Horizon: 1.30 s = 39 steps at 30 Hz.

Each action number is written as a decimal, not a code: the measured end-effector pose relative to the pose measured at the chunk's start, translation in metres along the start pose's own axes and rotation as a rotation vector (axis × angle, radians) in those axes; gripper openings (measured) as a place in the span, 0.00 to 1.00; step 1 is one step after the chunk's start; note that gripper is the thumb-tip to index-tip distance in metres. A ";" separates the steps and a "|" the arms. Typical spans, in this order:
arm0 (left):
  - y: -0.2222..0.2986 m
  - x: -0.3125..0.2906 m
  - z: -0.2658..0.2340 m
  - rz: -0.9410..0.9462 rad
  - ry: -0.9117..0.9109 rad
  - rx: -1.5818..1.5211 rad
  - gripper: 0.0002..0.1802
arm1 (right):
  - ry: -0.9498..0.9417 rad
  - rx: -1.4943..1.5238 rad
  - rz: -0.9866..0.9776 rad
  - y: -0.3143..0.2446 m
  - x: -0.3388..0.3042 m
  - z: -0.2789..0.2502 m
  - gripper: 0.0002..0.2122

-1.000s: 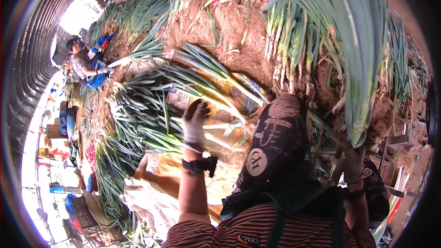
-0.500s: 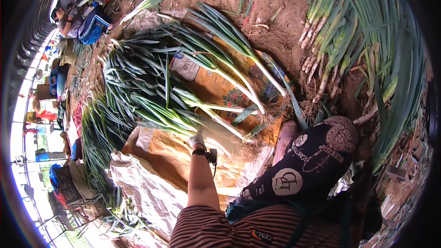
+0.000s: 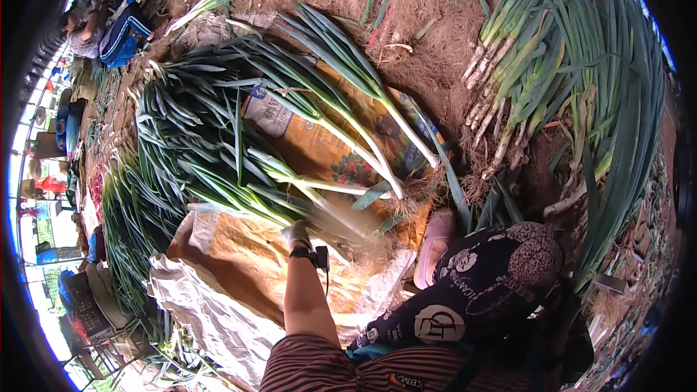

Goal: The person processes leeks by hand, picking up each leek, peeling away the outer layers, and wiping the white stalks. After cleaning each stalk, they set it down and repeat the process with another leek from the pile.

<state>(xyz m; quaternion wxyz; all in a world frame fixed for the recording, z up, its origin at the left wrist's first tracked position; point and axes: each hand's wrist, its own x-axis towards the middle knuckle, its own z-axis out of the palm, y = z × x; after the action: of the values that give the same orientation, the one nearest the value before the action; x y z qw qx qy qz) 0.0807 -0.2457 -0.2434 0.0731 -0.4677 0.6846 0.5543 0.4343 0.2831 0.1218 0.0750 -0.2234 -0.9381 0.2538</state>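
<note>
My left hand [image 3: 296,234], in a pale glove with a dark band and small black device at the wrist, is closed round the stalks of some green onions [image 3: 263,205]. Its fingertips are hidden. The white root ends beyond the hand are smeared by motion. Several long green onions [image 3: 347,134] lie fanned out past it, roots toward my foot. They rest on a yellow printed sack [image 3: 243,245]. A big heap of green onions [image 3: 181,120] spreads to the left with its leaves outward. My right hand does not show.
More green onions with soil on their stalks [image 3: 497,94] are heaped at the right. Brown root tangles [image 3: 417,7] cover the ground at the back. A crumpled white sack [image 3: 210,312] lies at the near left. My pink shoe [image 3: 435,236] borders the sack; another person [image 3: 91,33] sits far left.
The whole view has shifted, so the scene sits farther left. My left hand still grips the onions, whose root ends are blurred in both frames.
</note>
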 end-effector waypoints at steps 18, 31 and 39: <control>0.126 -0.094 0.196 0.397 -0.139 0.173 0.27 | -0.128 -0.068 0.019 -0.004 -0.005 -0.009 0.38; 0.098 -0.246 0.197 0.629 -0.888 0.214 0.27 | -0.028 -0.031 -0.011 -0.008 -0.004 -0.003 0.28; 0.255 -0.388 0.063 1.001 -0.985 0.080 0.18 | 0.179 0.320 0.217 -0.017 -0.022 0.001 0.22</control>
<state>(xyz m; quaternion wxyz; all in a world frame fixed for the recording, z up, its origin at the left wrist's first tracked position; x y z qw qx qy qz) 0.0843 0.0104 0.1490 0.1279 0.2121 0.7245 0.6432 0.4474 0.2593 0.1285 0.1649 -0.3302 -0.8459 0.3850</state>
